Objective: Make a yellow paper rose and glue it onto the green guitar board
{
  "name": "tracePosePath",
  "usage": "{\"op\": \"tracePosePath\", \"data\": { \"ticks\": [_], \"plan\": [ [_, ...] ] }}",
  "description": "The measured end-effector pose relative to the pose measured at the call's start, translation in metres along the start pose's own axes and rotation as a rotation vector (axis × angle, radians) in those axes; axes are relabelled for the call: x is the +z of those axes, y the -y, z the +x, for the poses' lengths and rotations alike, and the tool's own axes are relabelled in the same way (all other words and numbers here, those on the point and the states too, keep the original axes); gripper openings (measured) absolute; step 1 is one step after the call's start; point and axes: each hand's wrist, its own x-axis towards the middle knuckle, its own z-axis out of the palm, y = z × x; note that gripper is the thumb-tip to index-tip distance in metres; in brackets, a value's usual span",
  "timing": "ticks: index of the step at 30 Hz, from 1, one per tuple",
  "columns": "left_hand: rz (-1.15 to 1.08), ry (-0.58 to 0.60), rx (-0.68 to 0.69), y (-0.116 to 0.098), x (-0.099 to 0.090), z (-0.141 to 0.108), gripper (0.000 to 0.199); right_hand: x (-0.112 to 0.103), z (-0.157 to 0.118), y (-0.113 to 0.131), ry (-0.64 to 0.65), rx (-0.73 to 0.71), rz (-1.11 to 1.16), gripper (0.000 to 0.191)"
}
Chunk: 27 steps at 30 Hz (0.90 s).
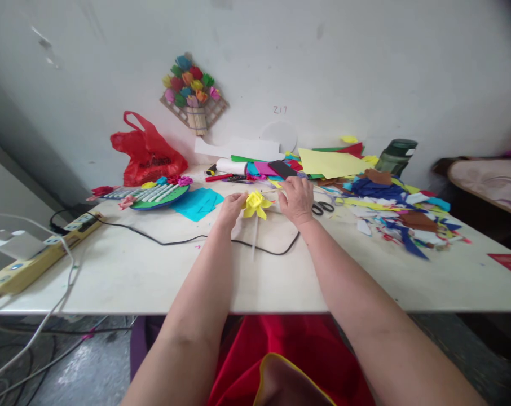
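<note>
A yellow paper flower [256, 204] with a thin white stem [254, 239] is held at its left edge by my left hand [233, 210], whose fingers are closed on it. The stem points down toward the front of the table. To the right of the flower, my right hand [298, 200] is low over the table with its fingers curled. A small yellow paper piece and a thin pale stick lie by its fingertips; what it grips, if anything, is hidden. Just beyond it lies a dark phone [282, 168], and black-handled scissors [323, 208] are beside its wrist.
Paper scraps [408, 217] cover the right side, with a green bottle [397, 157] behind. A red plastic bag [148, 152], blue paper [197, 203] and a green flower craft [162, 194] are left. A black cable [166, 243] runs from a power strip [48, 256] under my arms.
</note>
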Motion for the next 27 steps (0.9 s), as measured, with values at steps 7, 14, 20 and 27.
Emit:
{"op": "tracePosePath", "data": {
  "ticks": [7,14,20,27],
  "plan": [
    [0.133,0.053,0.036,-0.0033,0.0001,-0.0045,0.045,0.0083,0.0023,-0.0073,0.208,-0.086,0.12,0.035],
    [0.149,0.161,0.03,-0.0011,-0.0002,-0.0052,0.046,0.0048,0.0015,-0.0026,0.427,-0.039,0.277,0.031],
    [0.039,0.277,0.008,-0.006,-0.0039,-0.0071,0.041,0.0029,0.0037,-0.0032,0.414,-0.044,0.259,0.031],
    [0.019,0.296,-0.029,-0.0068,-0.003,-0.0064,0.039,0.0013,0.0045,-0.0026,0.421,-0.074,0.241,0.03]
  ]
}}
